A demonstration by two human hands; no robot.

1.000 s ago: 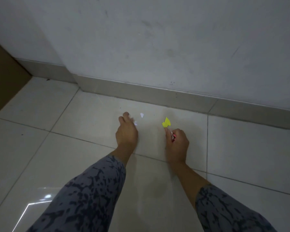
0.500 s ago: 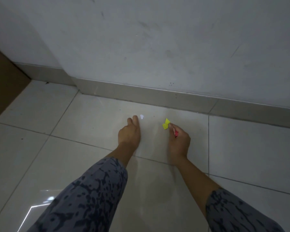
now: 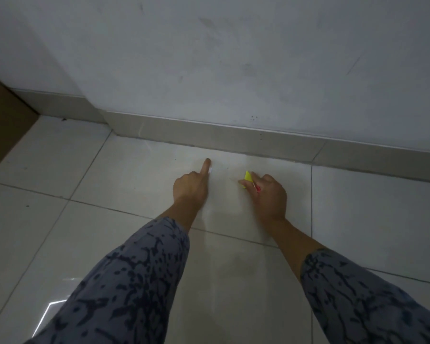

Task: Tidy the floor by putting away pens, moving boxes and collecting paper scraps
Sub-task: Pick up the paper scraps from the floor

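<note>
Head view, looking forward and down at a pale glossy tiled floor [image 3: 358, 219] with dark grout lines, bounded at the far side by a grey skirting board [image 3: 233, 140] and a scuffed white painted wall [image 3: 233, 58]. Left hand [image 3: 190, 187] low over the floor tile near the skirting, index finger [image 3: 205, 167] extended straight toward the wall, remaining fingers curled into the palm. Small white paper scrap [image 3: 210, 171] directly beside the extended index finger on its right side, on or just above the tile; contact between finger and scrap not determinable. Right hand [image 3: 268, 194] to the right of the left hand, well apart from it, fingers curled. Small yellow paper scrap [image 3: 247, 177] pinched at the fingertips of the right hand, protruding toward the wall and to the left. Thin red item [image 3: 257, 188], possibly a pen or another scrap, visible between the curled fingers of the right hand; identity not determinable. Both forearms clad in grey sleeves with a dark blotched pattern, left sleeve [image 3: 124, 281] and right sleeve [image 3: 358, 294] entering from the bottom edge. Brown flat panel [image 3: 3, 125], cardboard or wood, at the left edge, standing on the floor. Bright angular light reflection [image 3: 50, 311] on the tile at lower left.
</note>
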